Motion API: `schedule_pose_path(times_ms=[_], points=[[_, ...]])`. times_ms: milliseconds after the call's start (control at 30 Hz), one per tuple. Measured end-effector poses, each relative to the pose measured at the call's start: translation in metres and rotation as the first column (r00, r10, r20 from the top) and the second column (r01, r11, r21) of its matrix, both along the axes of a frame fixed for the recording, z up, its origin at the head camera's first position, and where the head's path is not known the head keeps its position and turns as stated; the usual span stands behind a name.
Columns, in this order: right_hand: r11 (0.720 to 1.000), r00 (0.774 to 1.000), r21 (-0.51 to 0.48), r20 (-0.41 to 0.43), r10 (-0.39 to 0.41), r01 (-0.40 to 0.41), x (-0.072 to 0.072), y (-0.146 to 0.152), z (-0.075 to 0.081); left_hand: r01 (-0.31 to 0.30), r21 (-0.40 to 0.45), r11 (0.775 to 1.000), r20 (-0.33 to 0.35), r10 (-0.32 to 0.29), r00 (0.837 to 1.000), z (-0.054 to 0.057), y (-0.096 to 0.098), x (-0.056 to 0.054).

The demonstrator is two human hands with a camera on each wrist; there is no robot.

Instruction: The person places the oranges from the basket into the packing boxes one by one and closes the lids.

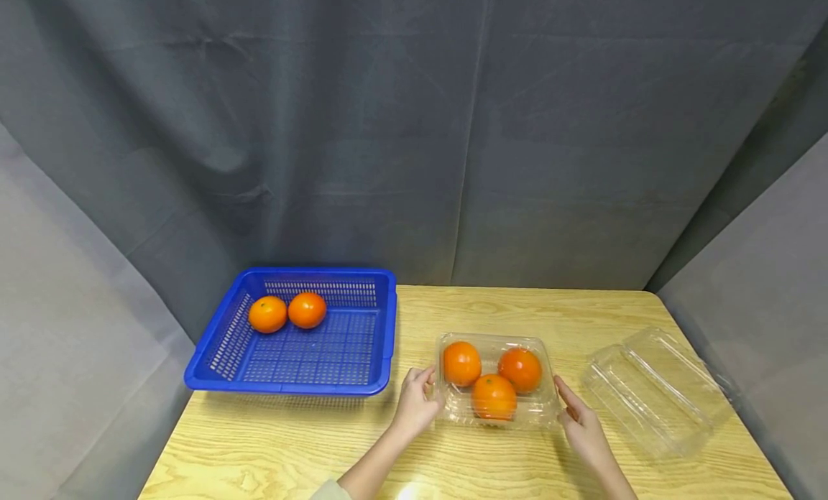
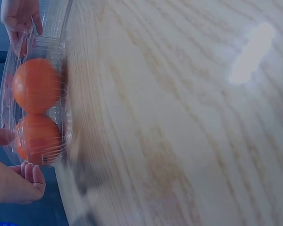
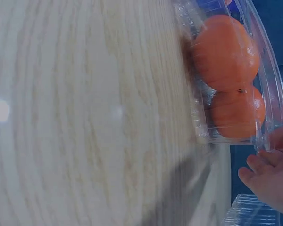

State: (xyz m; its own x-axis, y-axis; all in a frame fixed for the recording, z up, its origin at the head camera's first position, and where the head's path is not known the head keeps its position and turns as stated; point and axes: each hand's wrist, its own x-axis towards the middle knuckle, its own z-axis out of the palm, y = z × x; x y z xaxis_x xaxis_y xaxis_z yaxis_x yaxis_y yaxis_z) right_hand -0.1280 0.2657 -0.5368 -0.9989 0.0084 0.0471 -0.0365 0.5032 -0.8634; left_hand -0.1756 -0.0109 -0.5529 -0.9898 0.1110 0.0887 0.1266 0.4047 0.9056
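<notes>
A clear plastic container (image 1: 534, 412) with three oranges in it is between the two hands, over the front middle of the table; whether its base touches the wood I cannot tell. My left hand (image 1: 415, 404) pinches its left rim, the thumb above and the other fingers curled below in the left wrist view. At the right end my right hand (image 1: 582, 427) pinches the rim, with curled fingers (image 3: 259, 165) under it in the right wrist view. Two oranges (image 2: 36, 85) show through the container's side; the third is mostly hidden in the wrist views.
A blue plastic basket (image 1: 387, 342) holding two oranges (image 1: 268, 314) stands at the left of the table. On the right lies a separate clear plastic piece (image 1: 660, 396), like a lid or second container. Grey curtains (image 1: 414, 126) hang behind the wooden table (image 1: 272, 442).
</notes>
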Motion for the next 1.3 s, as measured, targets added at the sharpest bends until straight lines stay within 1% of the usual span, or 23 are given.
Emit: schedule_pose_path(times_ms=[33, 167, 267, 367, 433, 467, 500, 567, 633, 700, 733, 800, 833, 900, 933, 1000, 1033, 1067, 1200, 1233, 1267, 1300], points=[[1.0, 1.0, -0.01, 0.004, 0.001, -0.001, 0.0, 0.0, -0.001, 0.003, 0.002, 1.0, -0.003, -0.003, 1.0, 0.0, -0.001, 0.001], [0.998, 1.0, -0.055, 0.019, 0.016, -0.015, 0.003, 0.0, -0.004, 0.016, 0.012, 1.0, 0.022, -0.017, 1.0, -0.002, -0.003, 0.004], [0.996, 0.999, -0.085, 0.038, 0.022, -0.019, 0.004, 0.001, -0.006, 0.024, 0.04, 0.999, 0.065, -0.027, 0.997, -0.004, -0.004, 0.006], [0.992, 0.993, -0.124, 0.12, 0.014, 0.001, 0.005, 0.003, -0.008, 0.029, 0.125, 0.992, 0.14, -0.046, 0.989, -0.007, -0.005, 0.007], [0.983, 0.979, -0.179, 0.204, -0.008, 0.045, 0.004, 0.005, -0.009, 0.026, 0.185, 0.982, 0.189, -0.062, 0.98, -0.008, -0.005, 0.009], [0.975, 0.967, -0.208, 0.253, -0.02, 0.075, 0.005, 0.006, -0.01, 0.023, 0.213, 0.977, 0.214, -0.07, 0.974, -0.009, -0.005, 0.009], [0.96, 0.955, -0.261, 0.295, -0.021, 0.101, 0.005, 0.008, -0.012, 0.026, 0.242, 0.97, 0.235, -0.084, 0.968, -0.009, -0.006, 0.009], [0.923, 0.936, -0.35, 0.352, -0.029, 0.16, 0.005, 0.009, -0.014, 0.025, 0.291, 0.956, 0.267, -0.106, 0.958, -0.01, -0.006, 0.01], [0.881, 0.922, -0.43, 0.388, -0.016, 0.196, 0.006, 0.01, -0.016, 0.022, 0.344, 0.939, 0.296, -0.13, 0.946, -0.009, -0.007, 0.011], [0.844, 0.915, -0.489, 0.404, -0.005, 0.22, 0.007, 0.01, -0.015, 0.015, 0.401, 0.916, 0.329, -0.159, 0.931, -0.005, -0.007, 0.012], [0.832, 0.911, -0.502, 0.413, -0.009, 0.236, 0.008, 0.009, -0.014, 0.005, 0.424, 0.905, 0.35, -0.17, 0.921, -0.003, -0.007, 0.013], [0.797, 0.904, -0.543, 0.428, -0.006, 0.263, 0.008, 0.008, -0.013, -0.012, 0.458, 0.889, 0.387, -0.187, 0.903, -0.001, -0.007, 0.014], [0.781, 0.897, -0.555, 0.442, -0.013, 0.285, 0.009, 0.006, -0.011, -0.021, 0.474, 0.881, 0.401, -0.194, 0.895, -0.001, -0.007, 0.014], [0.75, 0.892, -0.59, 0.452, -0.001, 0.299, 0.01, 0.006, -0.009, -0.036, 0.499, 0.866, 0.421, -0.205, 0.884, -0.003, -0.007, 0.014], [0.741, 0.891, -0.601, 0.453, 0.007, 0.3, 0.01, 0.006, -0.009, -0.042, 0.507, 0.861, 0.428, -0.21, 0.879, -0.006, -0.007, 0.013], [0.726, 0.893, -0.621, 0.45, 0.021, 0.295, 0.011, 0.006, -0.008, -0.048, 0.52, 0.853, 0.433, -0.215, 0.875, -0.011, -0.007, 0.012], [0.717, 0.896, -0.636, 0.442, 0.037, 0.285, 0.011, 0.007, -0.009, -0.053, 0.528, 0.848, 0.435, -0.217, 0.874, -0.009, -0.007, 0.013], [0.71, 0.9, -0.648, 0.434, 0.046, 0.276, 0.012, 0.007, -0.009, -0.059, 0.531, 0.845, 0.442, -0.217, 0.87, -0.009, -0.007, 0.013], [0.683, 0.907, -0.679, 0.417, 0.054, 0.271, 0.012, 0.009, -0.011, -0.081, 0.538, 0.839, 0.456, -0.209, 0.865, -0.009, -0.007, 0.013], [0.679, 0.909, -0.683, 0.413, 0.055, 0.269, 0.012, 0.009, -0.011, -0.087, 0.539, 0.838, 0.46, -0.207, 0.864, -0.009, -0.007, 0.013], [0.678, 0.91, -0.684, 0.411, 0.054, 0.269, 0.011, 0.009, -0.011, -0.09, 0.539, 0.838, 0.463, -0.205, 0.863, -0.013, -0.007, 0.012], [0.675, 0.911, -0.687, 0.409, 0.055, 0.268, 0.011, 0.009, -0.012, -0.092, 0.539, 0.837, 0.463, -0.203, 0.863, -0.013, -0.007, 0.011]])
